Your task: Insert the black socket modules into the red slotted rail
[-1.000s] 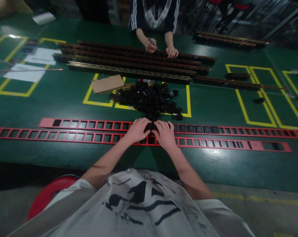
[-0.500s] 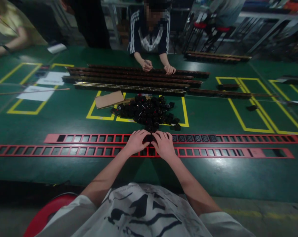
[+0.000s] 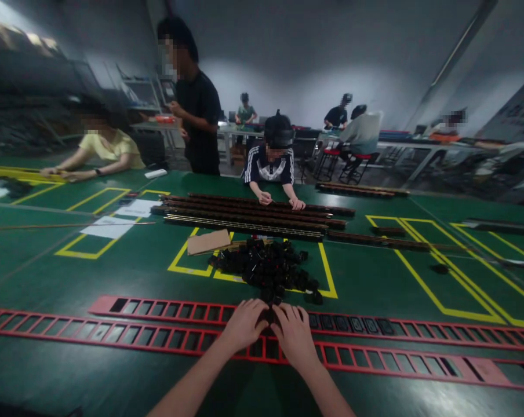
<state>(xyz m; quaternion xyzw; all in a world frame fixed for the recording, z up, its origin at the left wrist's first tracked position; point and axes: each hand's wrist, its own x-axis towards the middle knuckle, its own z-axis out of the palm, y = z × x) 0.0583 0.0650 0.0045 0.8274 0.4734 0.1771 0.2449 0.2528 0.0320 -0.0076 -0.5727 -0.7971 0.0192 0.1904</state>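
Note:
My left hand (image 3: 247,325) and my right hand (image 3: 293,333) meet over the far red slotted strip (image 3: 181,311), fingers curled and thumbs nearly touching. Between them they grip a small black socket (image 3: 270,315), mostly covered by the fingers. Right of my right hand, several black sockets (image 3: 356,324) sit in a row in the strip's openings. Parallel and closer to me lies a second red slotted strip (image 3: 166,339), passing under my wrists. Just beyond my fingertips is a heap of black sockets (image 3: 262,263).
A piece of cardboard (image 3: 208,242) lies left of the heap. Behind it run long dark bars (image 3: 244,223), where a co-worker's hands (image 3: 297,204) rest. White papers (image 3: 108,227) lie to the left, and yellow tape outlines (image 3: 331,278) mark the green table (image 3: 135,278). Other people are farther back.
My head view has tilted up, so the table sits lower in the picture and the room behind appears. Both hands stay together at the same place on the far strip.

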